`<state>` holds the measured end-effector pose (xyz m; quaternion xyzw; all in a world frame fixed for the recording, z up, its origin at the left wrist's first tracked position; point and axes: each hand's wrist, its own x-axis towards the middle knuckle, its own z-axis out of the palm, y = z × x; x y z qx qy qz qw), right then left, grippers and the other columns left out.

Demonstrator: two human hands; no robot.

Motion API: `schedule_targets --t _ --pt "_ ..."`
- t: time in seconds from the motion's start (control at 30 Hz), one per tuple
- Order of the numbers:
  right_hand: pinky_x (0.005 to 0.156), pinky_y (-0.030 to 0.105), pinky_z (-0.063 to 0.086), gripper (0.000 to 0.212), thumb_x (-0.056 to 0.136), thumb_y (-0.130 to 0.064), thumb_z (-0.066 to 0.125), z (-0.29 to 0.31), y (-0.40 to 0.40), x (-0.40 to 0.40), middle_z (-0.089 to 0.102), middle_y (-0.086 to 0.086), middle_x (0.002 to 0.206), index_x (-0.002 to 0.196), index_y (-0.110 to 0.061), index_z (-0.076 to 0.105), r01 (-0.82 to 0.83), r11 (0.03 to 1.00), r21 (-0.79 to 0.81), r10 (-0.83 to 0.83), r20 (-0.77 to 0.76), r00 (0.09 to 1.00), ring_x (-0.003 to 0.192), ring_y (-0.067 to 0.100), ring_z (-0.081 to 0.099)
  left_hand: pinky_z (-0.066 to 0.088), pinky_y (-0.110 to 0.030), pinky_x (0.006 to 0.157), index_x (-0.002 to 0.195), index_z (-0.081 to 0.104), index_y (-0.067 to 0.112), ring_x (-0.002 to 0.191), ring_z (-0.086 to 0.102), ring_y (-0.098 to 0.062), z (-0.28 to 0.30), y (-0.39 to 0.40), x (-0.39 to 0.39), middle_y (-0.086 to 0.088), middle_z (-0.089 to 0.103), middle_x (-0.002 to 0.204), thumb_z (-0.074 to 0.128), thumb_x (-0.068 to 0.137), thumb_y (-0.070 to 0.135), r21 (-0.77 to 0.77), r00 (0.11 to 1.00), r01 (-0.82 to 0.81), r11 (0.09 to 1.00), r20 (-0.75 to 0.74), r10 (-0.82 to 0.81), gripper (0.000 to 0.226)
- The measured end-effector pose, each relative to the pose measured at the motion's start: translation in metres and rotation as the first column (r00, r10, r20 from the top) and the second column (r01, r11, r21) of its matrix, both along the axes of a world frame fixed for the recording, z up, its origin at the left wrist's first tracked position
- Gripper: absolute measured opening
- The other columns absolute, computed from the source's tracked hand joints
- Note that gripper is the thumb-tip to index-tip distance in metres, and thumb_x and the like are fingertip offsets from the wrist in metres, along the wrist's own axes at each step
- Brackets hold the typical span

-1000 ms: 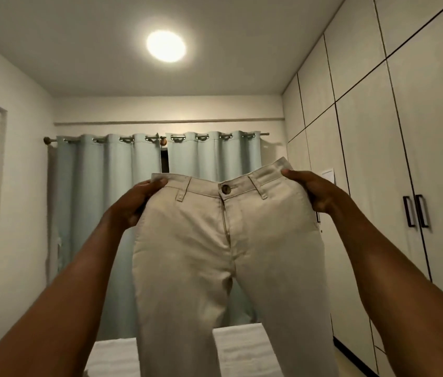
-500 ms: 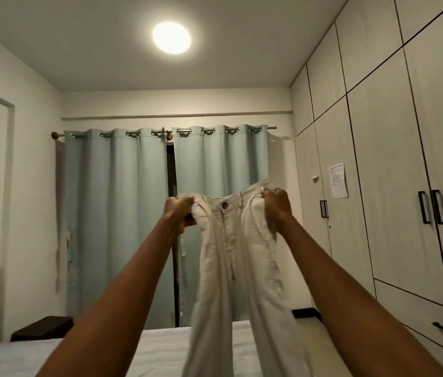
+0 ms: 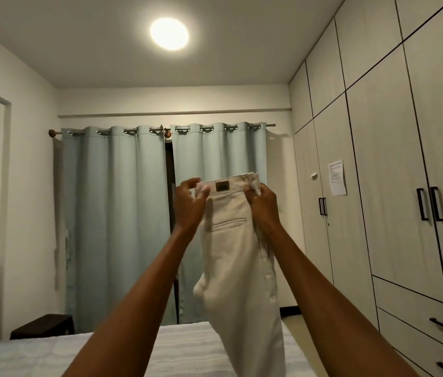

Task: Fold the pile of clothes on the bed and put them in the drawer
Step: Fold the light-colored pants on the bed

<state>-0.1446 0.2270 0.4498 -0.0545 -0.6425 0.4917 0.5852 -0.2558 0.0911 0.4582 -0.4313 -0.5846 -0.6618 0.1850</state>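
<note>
Trousers hang folded leg-on-leg above the bed, held up at the waistband. Right hand pinches one end; left hand is spread, fingertips at the other end. Step: first fold. Next, probably lay flat and fold across. Beyond: curtains, wardrobe drawers right.

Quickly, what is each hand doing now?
Left hand: open, fingers spread at the trousers' waistband.
Right hand: grips the waistband.
</note>
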Motion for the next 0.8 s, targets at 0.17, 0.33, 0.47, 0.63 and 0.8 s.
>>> schedule_targets --t 0.17,0.33,0.47,0.63,0.8 --pt "0.082 0.035 0.06 0.025 0.098 -0.018 0.063 0.019 -0.005 0.027 0.075 0.015 0.108 0.118 -0.004 0.068 -0.473 0.871 -0.13 0.471 -0.052 0.881 0.094 0.025 0.072 0.053 -0.037 0.093 0.13 0.059 0.019 0.124 0.059 -0.031 -0.012 -0.031 -0.011 0.0 0.07 0.122 0.077 0.078 0.052 -0.123 0.854 0.46 0.879 0.331 -0.401 0.064" --pt "0.076 0.031 0.053 0.03 0.099 -0.036 0.061 0.034 0.011 0.04 0.074 0.004 0.099 0.104 -0.008 0.072 -0.097 0.983 0.158 0.052 0.271 0.961 0.093 0.022 0.07 0.05 -0.012 0.053 0.109 0.066 0.009 0.072 0.06 -0.011 0.019 -0.043 0.005 0.004 0.064 0.083 0.07 0.091 0.034 -0.235 0.973 0.19 0.953 0.176 -0.15 0.031" --pt "0.056 0.026 0.035 0.031 0.098 -0.044 0.06 0.047 0.02 0.056 0.06 -0.001 0.084 0.096 -0.014 0.065 -0.025 0.964 0.264 -0.145 0.607 0.782 0.069 0.013 0.05 0.044 -0.024 0.058 0.105 0.059 0.011 0.075 0.051 -0.014 0.036 -0.052 -0.009 -0.003 0.06 0.092 0.064 0.088 0.056 -0.684 0.99 0.066 0.727 0.136 0.039 0.049" --pt "0.058 0.033 0.06 0.025 0.098 -0.038 0.062 0.025 0.042 0.045 0.064 0.007 0.104 0.109 -0.015 0.065 -0.238 0.958 -0.159 0.272 0.761 0.589 0.08 0.021 0.066 0.033 -0.018 0.04 0.13 0.058 0.016 0.092 0.071 -0.023 0.027 -0.042 -0.046 -0.006 0.069 0.124 0.072 0.082 0.054 -0.887 0.968 0.206 0.414 0.247 0.049 0.063" --pt "0.076 0.066 0.054 0.04 0.097 -0.041 0.061 -0.034 0.09 -0.013 0.057 0.015 0.129 0.129 -0.017 0.057 -0.262 0.855 -0.448 0.518 0.699 0.494 0.118 0.043 0.058 0.032 -0.017 0.032 0.139 0.051 0.008 0.071 0.071 -0.019 -0.028 0.007 -0.105 -0.01 0.069 0.119 0.076 0.077 0.053 -0.853 0.889 0.384 0.354 0.445 0.108 0.081"
